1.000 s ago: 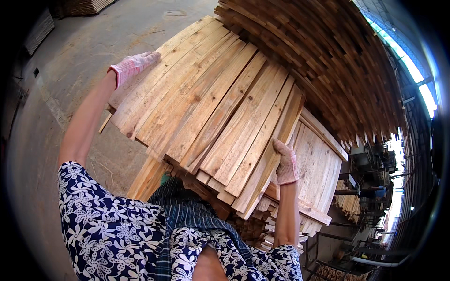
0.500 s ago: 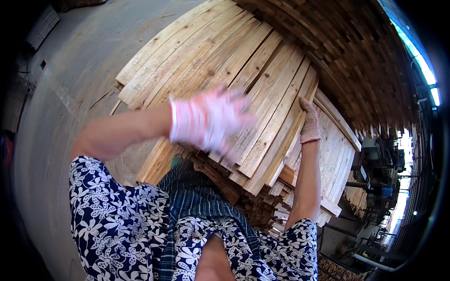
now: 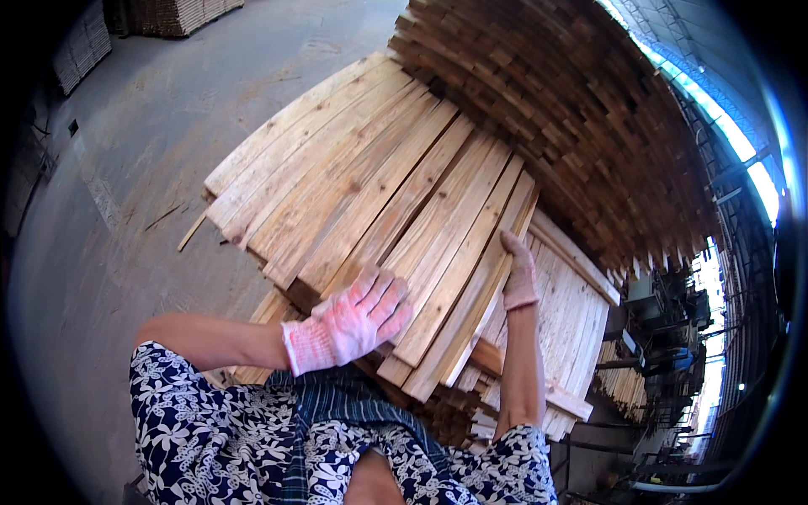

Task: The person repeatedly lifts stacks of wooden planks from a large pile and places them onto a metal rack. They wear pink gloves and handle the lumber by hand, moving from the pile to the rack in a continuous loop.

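My left hand, in a pink and white knitted glove, lies over the near ends of a layer of pale wooden boards. Its fingers are extended, slightly bent and close together; the board ends under the palm are hidden. At the layer's right side, my right hand, in a worn pinkish glove, rests against the outermost board. That hand looks flat along the board's edge, partly turned from view. The boards lie side by side with narrow dark gaps, and their near ends are uneven.
A tall stack of brown lumber rises behind the boards. To the right lies a lower layer of whitish boards with a loose strip across it. Grey concrete floor extends left, with bundled timber at the far left.
My left hand, blurred with spread fingers before, has come down and nearer onto the board ends. The right hand stays at the right-side board. The whole view has shifted.
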A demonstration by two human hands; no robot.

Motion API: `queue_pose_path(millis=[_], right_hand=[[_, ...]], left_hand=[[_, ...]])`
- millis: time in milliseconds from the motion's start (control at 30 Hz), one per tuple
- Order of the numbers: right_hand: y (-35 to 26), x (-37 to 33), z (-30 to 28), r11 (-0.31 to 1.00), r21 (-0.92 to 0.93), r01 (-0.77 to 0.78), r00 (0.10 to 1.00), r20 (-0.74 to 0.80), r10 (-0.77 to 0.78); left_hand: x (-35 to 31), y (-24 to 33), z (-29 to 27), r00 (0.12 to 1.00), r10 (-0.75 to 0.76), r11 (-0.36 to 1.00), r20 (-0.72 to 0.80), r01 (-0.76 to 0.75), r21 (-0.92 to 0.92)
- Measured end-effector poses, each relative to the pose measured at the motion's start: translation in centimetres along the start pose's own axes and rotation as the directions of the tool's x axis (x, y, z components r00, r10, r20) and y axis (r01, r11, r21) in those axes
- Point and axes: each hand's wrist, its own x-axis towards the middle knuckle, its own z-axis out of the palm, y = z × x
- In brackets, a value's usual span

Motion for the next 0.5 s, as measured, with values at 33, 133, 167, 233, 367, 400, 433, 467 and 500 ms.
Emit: queue_pose_path(millis=[33,133,167,233,367,400,433,467,500], right_hand=[[-0.8,-1.1,1.7,1.0,-0.009,0.007,1.0,0.004,-0.007],[0.0,-1.3,0.1,0.999,-0.043,0.023,0.998,-0.059,-0.026],[0.3,-0.7,-0.2,0.998,-0.054,0.019,0.996,-0.084,-0.023],[0.0,0.2,-0.7,0.998,-0.055,0.034,0.999,-0.039,-0.036],[-1.6,-0.4,1.3,0.994,-0.108,-0.029,0.993,-0.115,0.016],[-1.0,0.1,0.5,0.996,-0.059,-0.067,0.993,-0.097,0.061],[-2.1,-0.6,2.3,0.996,-0.041,-0.08,0.991,-0.114,0.075],[-1.8,0.0,2.4,0.996,-0.043,-0.08,0.993,-0.091,0.076],[-1.4,0.6,2.2,0.996,-0.045,-0.081,0.995,-0.068,0.078]], left_hand=[[-0.3,0.0,0.4,1.0,-0.004,1.0,-0.003,0.004,-0.02],[-0.1,0.4,-1.3,1.0,-0.001,0.997,-0.014,0.0,-0.084],[-0.1,0.8,-0.8,0.999,-0.016,0.996,-0.052,0.011,-0.085],[0.2,0.9,-0.4,0.998,-0.025,0.996,-0.064,0.02,-0.082],[0.8,0.9,-2.0,0.999,-0.034,0.998,-0.003,0.034,-0.049],[0.7,1.1,-1.9,1.0,-0.031,0.998,-0.001,0.031,-0.061],[0.6,1.1,-1.5,0.999,-0.045,0.997,-0.001,0.045,-0.058],[0.5,1.1,-1.3,0.998,-0.061,0.997,-0.001,0.061,-0.055],[0.4,1.2,-1.2,0.996,-0.093,0.99,0.001,0.093,-0.102]])
